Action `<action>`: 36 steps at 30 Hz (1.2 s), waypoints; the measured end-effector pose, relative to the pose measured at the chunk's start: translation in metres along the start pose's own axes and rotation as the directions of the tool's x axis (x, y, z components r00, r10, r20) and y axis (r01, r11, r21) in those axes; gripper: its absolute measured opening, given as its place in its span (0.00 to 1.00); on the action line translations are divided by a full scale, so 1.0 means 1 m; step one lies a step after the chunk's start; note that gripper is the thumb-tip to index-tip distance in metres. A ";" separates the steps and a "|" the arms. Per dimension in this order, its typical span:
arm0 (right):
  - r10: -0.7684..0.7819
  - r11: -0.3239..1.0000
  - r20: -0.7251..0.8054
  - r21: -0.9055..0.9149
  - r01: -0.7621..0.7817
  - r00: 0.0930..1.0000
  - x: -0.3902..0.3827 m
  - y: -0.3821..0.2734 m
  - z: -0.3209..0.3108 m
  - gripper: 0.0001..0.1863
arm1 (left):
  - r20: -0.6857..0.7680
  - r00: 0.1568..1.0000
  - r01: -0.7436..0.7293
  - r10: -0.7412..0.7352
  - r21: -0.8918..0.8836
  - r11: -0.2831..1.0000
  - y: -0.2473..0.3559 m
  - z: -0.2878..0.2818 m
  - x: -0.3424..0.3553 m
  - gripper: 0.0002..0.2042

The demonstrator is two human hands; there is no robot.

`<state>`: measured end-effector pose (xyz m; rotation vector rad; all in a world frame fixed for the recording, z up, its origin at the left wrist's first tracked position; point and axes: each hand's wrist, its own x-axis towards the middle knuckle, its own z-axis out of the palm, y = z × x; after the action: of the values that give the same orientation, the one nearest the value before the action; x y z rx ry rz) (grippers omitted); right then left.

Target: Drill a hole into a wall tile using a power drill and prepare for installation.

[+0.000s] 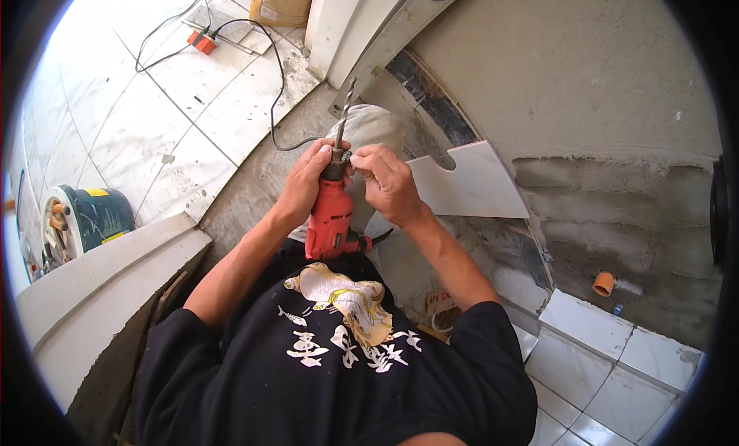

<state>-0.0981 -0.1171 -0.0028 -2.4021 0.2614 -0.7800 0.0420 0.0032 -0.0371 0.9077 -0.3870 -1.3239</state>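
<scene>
From the head view, the red electric drill [329, 223] stands upright against the person's lap, its twist bit [343, 107] pointing up and away from the body. The left hand [306, 182] is wrapped around the upper body of the drill just below the chuck [336, 169], fingers closed firmly on it. The right hand [385, 180] sits just beside the left, its fingertips pinched at the chuck on a small dark part, likely a chuck key, though it is too small to tell surely. The drill's black cord [273, 92] trails off beyond the hands over the tiled floor [154, 130] to an orange plug block [203, 42]. Just past the right hand leans a white tile with a curved notch [473, 186], set against the rough cement wall [585, 99].

To do this well, I judge the left hand should keep the drill steady and off the trigger while the right turns at the chuck evenly, so that the bit seats straight and centred.
</scene>
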 end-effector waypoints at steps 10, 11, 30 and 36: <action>-0.163 0.951 0.601 0.308 -0.039 0.782 0.036 0.011 -0.045 0.12 | 0.179 0.976 0.119 -0.122 0.027 0.993 -0.001 0.001 0.009 0.23; -0.208 0.967 0.604 0.246 0.068 0.769 0.039 0.007 -0.049 0.09 | 0.145 0.983 0.100 -0.109 0.068 0.993 -0.001 0.004 0.008 0.25; -0.247 0.961 0.565 0.039 0.274 0.787 0.027 -0.050 -0.032 0.09 | 0.024 0.984 -0.166 0.177 0.491 0.855 0.020 0.021 -0.042 0.18; -0.084 0.982 0.245 0.183 0.039 0.966 0.007 -0.049 -0.001 0.08 | 0.025 0.985 -0.160 0.172 0.521 0.838 0.015 0.016 -0.040 0.16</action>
<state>-0.0927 -0.0804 0.0304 -2.3174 0.0140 -0.4935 0.0306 0.0350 -0.0066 1.3079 -0.8184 -1.0581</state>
